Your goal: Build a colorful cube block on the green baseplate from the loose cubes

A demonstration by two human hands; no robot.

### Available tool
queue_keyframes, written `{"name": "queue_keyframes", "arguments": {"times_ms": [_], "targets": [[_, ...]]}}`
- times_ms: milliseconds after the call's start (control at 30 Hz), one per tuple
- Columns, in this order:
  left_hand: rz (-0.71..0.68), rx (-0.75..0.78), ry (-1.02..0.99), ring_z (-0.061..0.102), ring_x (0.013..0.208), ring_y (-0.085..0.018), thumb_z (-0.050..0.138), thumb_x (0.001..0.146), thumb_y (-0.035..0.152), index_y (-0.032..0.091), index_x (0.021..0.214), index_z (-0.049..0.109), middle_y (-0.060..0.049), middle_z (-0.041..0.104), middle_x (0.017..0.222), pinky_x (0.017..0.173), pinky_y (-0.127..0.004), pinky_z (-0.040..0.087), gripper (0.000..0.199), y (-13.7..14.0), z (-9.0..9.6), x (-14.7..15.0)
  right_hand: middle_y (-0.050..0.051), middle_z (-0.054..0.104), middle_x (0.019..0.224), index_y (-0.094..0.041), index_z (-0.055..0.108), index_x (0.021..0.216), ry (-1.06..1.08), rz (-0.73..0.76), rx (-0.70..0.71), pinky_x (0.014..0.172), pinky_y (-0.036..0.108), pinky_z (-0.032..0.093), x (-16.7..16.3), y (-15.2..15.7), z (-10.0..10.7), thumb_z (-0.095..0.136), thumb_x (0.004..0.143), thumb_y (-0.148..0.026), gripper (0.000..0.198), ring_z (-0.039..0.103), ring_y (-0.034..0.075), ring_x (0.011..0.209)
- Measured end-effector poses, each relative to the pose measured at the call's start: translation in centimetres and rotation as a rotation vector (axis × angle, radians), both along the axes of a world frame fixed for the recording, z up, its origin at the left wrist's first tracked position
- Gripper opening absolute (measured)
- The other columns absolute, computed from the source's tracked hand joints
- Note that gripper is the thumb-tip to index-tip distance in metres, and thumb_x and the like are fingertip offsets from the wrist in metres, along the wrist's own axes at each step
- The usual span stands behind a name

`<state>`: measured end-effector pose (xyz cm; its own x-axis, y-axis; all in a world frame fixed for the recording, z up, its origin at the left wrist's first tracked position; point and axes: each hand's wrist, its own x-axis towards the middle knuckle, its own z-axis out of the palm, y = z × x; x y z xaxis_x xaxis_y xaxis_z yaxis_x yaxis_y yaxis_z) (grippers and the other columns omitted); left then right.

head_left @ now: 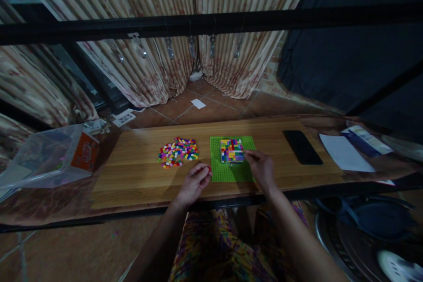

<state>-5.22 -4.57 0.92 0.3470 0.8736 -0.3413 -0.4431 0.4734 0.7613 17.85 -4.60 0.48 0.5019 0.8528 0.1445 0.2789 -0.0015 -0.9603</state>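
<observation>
My right hand [261, 168] rests on the green baseplate [233, 172], fingertips pinched against the right edge of the multicoloured brick block [231, 150] built at its far middle. My left hand [194, 181], fingers closed on a small red brick [209, 168], sits just left of the baseplate. A pile of loose bricks [177, 151] lies farther left on the wooden table [132, 172] (a black phone [302, 147] lies well to the right). Judged progress: several layers stacked; many loose bricks remain.
</observation>
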Motion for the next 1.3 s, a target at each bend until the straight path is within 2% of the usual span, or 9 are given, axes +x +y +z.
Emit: {"name": "queue_keyframes", "arguments": {"times_ms": [267,400,500,700,1000,1200,1300], "targets": [[0.008,-0.022,0.006,0.052,0.060,-0.004,0.080,0.063,0.029,0.015,0.080,0.062,0.000,0.061,0.072,0.055,-0.012,0.037,0.028,-0.1,0.0,0.0,0.007,0.074,0.081,-0.018,0.075,0.077,0.188,-0.032,-0.008,0.071,0.032,0.049,-0.3,0.1,0.0,0.071,0.064,-0.035,0.022,0.065,0.020,0.075],[-0.007,-0.015,0.006,0.050,0.058,-0.003,0.080,0.064,0.031,0.014,0.081,0.063,0.000,0.061,0.071,0.053,-0.012,0.035,0.029,-0.1,-0.2,0.0,0.005,0.073,0.077,-0.017,0.074,0.076,0.330,-0.087,-0.020,0.059,0.026,0.045,-0.5,0.1,0.2,0.074,0.060,-0.037,0.026,0.060,0.014,0.064],[-0.005,-0.024,-0.012,0.053,0.062,-0.004,0.080,0.064,0.030,0.014,0.081,0.063,0.000,0.062,0.072,0.057,-0.013,0.038,0.028,0.0,-0.4,-0.1,0.003,0.070,0.069,-0.016,0.073,0.073,0.386,-0.119,-0.023,0.052,0.024,0.040,-0.6,0.3,0.3,0.076,0.057,-0.040,0.029,0.055,0.011,0.056],[-0.010,-0.017,0.000,0.052,0.060,-0.003,0.079,0.066,0.030,0.014,0.080,0.063,0.000,0.062,0.072,0.056,-0.012,0.038,0.026,0.0,-0.4,-0.1,0.001,0.066,0.060,-0.015,0.072,0.072,0.398,-0.107,-0.039,0.049,0.023,0.037,-1.1,0.9,0.5,0.078,0.053,-0.043,0.034,0.051,0.010,0.052],[0.001,-0.024,0.013,0.051,0.058,-0.003,0.080,0.064,0.033,0.015,0.080,0.062,0.000,0.061,0.071,0.054,-0.012,0.037,0.030,0.0,-0.3,0.0,0.003,0.069,0.070,-0.015,0.072,0.076,0.378,-0.107,-0.045,0.050,0.023,0.037,-1.6,0.8,0.5,0.077,0.056,-0.041,0.033,0.051,0.010,0.055],[0.006,-0.035,0.017,0.052,0.058,-0.003,0.081,0.061,0.033,0.014,0.079,0.062,0.000,0.062,0.071,0.053,-0.013,0.036,0.032,0.0,-0.2,0.1,0.003,0.067,0.068,-0.014,0.071,0.077,0.377,-0.116,-0.059,0.050,0.024,0.038,-1.3,1.0,0.0,0.076,0.055,-0.043,0.037,0.052,0.011,0.054],[0.014,-0.017,0.032,0.048,0.054,-0.003,0.081,0.061,0.035,0.014,0.078,0.062,0.000,0.060,0.069,0.050,-0.014,0.034,0.032,-0.3,0.1,0.2,0.005,0.068,0.071,-0.013,0.070,0.079,0.321,-0.147,-0.006,0.055,0.026,0.043,-1.3,0.7,-0.4,0.073,0.061,-0.045,0.037,0.056,0.014,0.058]]}}
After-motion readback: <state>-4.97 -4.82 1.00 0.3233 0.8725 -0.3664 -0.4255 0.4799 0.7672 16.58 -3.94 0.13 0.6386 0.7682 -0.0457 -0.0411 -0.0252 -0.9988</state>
